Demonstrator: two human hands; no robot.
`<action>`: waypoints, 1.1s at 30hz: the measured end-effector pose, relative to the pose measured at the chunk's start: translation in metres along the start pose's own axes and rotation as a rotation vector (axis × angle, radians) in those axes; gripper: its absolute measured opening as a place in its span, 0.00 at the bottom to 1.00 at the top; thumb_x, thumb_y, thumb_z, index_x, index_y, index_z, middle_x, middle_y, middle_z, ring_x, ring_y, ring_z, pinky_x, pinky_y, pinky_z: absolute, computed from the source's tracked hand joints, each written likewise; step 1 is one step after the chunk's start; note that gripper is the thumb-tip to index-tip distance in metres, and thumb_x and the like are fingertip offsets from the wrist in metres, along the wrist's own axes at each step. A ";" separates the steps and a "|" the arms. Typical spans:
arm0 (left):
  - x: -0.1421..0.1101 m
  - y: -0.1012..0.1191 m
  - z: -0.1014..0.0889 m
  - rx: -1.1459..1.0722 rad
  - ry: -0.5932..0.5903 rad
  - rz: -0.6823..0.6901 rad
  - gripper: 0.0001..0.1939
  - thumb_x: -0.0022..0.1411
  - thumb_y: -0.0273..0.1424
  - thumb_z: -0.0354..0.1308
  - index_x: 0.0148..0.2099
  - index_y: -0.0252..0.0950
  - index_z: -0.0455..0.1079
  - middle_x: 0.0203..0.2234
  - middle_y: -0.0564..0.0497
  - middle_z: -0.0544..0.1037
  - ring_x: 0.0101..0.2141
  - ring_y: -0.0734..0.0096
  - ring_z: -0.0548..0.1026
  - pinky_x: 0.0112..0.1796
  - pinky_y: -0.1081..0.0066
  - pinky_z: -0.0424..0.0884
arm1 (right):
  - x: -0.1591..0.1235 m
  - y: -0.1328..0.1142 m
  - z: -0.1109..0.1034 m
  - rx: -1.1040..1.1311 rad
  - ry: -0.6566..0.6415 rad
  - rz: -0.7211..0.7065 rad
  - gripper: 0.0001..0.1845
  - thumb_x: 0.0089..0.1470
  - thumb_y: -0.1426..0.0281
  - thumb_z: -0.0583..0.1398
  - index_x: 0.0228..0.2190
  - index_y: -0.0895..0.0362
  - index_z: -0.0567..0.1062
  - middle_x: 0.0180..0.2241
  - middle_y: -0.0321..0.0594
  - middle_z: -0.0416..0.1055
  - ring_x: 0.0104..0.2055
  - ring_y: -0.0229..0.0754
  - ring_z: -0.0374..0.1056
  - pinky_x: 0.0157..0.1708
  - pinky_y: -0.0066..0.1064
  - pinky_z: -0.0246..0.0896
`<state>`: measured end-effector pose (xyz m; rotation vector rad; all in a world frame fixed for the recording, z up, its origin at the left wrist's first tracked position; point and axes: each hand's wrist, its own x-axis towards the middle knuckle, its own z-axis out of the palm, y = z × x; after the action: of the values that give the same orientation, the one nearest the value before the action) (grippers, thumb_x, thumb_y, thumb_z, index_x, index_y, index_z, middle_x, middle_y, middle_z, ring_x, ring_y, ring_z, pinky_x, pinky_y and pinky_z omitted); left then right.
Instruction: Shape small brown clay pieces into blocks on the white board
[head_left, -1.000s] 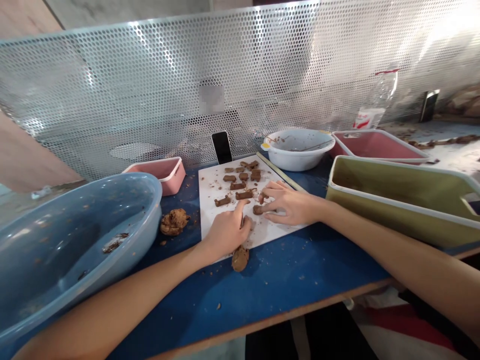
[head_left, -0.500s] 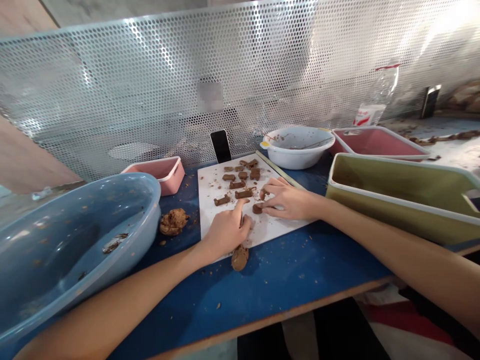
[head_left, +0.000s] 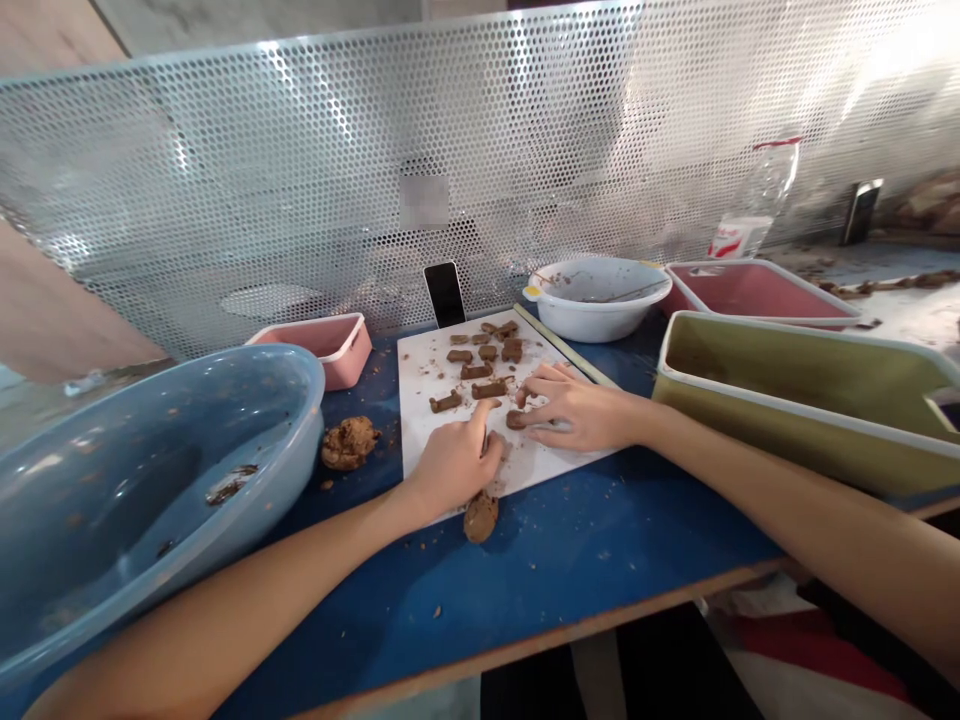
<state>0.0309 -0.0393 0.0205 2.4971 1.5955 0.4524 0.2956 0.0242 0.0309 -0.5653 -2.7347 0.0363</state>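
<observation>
My right hand [head_left: 577, 410] is over the white sheet [head_left: 420, 440], its fingertips closed on a small brown clay piece [head_left: 515, 420] that lies on the sheet. Just left of it, my left hand [head_left: 450, 458] rests on the sheet with index finger and thumb apart; its other fingers are hidden. A rounded brown clay lump [head_left: 481, 517] sits below the left hand, over the sheet's near edge. Beyond the hands lie several small shaped clay pieces, among them a longer one [head_left: 490, 390], a bone-like one [head_left: 445, 401] and a block [head_left: 512, 350].
A blue basin [head_left: 300, 400] and a rough clay lump [head_left: 350, 443] are at left, with a pink box [head_left: 349, 360] behind. A phone [head_left: 445, 295] leans on the perforated metal screen [head_left: 315, 200]. A green strip [head_left: 562, 345], white basin [head_left: 600, 318] and olive bin [head_left: 795, 430] stand right.
My right hand's fingers have shifted slightly around the small clay piece, which looks turned a little. My left hand stays in nearly the same place. The whole view has moved slightly.
</observation>
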 end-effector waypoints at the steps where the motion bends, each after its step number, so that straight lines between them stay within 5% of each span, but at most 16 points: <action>1: 0.000 0.001 -0.001 0.000 -0.001 -0.005 0.28 0.75 0.33 0.51 0.72 0.32 0.65 0.22 0.54 0.74 0.25 0.61 0.75 0.31 0.68 0.66 | 0.000 0.000 0.001 -0.013 -0.002 0.011 0.20 0.77 0.57 0.56 0.56 0.47 0.86 0.54 0.49 0.75 0.57 0.56 0.64 0.60 0.54 0.61; 7: -0.001 0.001 -0.001 -0.013 -0.012 -0.008 0.27 0.76 0.33 0.51 0.72 0.32 0.65 0.21 0.56 0.71 0.25 0.62 0.74 0.32 0.68 0.66 | 0.001 -0.001 0.000 -0.013 0.029 0.017 0.20 0.76 0.59 0.57 0.47 0.50 0.90 0.51 0.50 0.76 0.55 0.55 0.64 0.59 0.53 0.60; 11: 0.000 -0.002 0.001 -0.020 0.005 0.007 0.27 0.76 0.33 0.50 0.73 0.32 0.64 0.22 0.55 0.73 0.25 0.62 0.74 0.32 0.68 0.65 | 0.002 -0.002 -0.001 -0.023 -0.003 0.010 0.21 0.77 0.59 0.56 0.56 0.48 0.86 0.53 0.50 0.75 0.56 0.55 0.64 0.59 0.52 0.59; 16: 0.000 -0.004 0.003 -0.019 0.016 0.012 0.27 0.76 0.33 0.51 0.73 0.33 0.65 0.22 0.56 0.73 0.25 0.62 0.74 0.32 0.68 0.66 | 0.002 -0.002 -0.001 -0.081 0.023 0.035 0.21 0.78 0.58 0.56 0.48 0.48 0.89 0.49 0.49 0.76 0.54 0.55 0.64 0.56 0.50 0.58; 22: 0.000 -0.003 0.002 0.016 0.009 0.006 0.28 0.76 0.33 0.50 0.73 0.32 0.64 0.22 0.54 0.74 0.25 0.62 0.74 0.31 0.68 0.65 | 0.004 -0.005 0.003 -0.059 -0.009 -0.006 0.20 0.77 0.59 0.56 0.57 0.49 0.85 0.54 0.50 0.76 0.55 0.55 0.64 0.55 0.51 0.56; 27: 0.000 -0.001 0.000 0.008 -0.010 0.007 0.28 0.75 0.32 0.50 0.74 0.32 0.64 0.22 0.54 0.74 0.25 0.61 0.74 0.30 0.68 0.63 | 0.003 -0.005 0.002 -0.086 0.067 0.008 0.20 0.77 0.60 0.57 0.45 0.50 0.89 0.49 0.48 0.77 0.53 0.53 0.65 0.55 0.49 0.56; 33: -0.001 -0.001 0.000 -0.009 0.004 0.001 0.27 0.75 0.32 0.50 0.73 0.32 0.64 0.22 0.55 0.72 0.25 0.61 0.74 0.31 0.67 0.63 | 0.002 -0.005 0.002 -0.074 0.013 0.038 0.20 0.77 0.58 0.57 0.54 0.48 0.87 0.54 0.49 0.76 0.56 0.55 0.64 0.56 0.51 0.57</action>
<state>0.0299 -0.0395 0.0198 2.4925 1.5899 0.4640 0.2912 0.0202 0.0306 -0.6363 -2.7214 -0.0589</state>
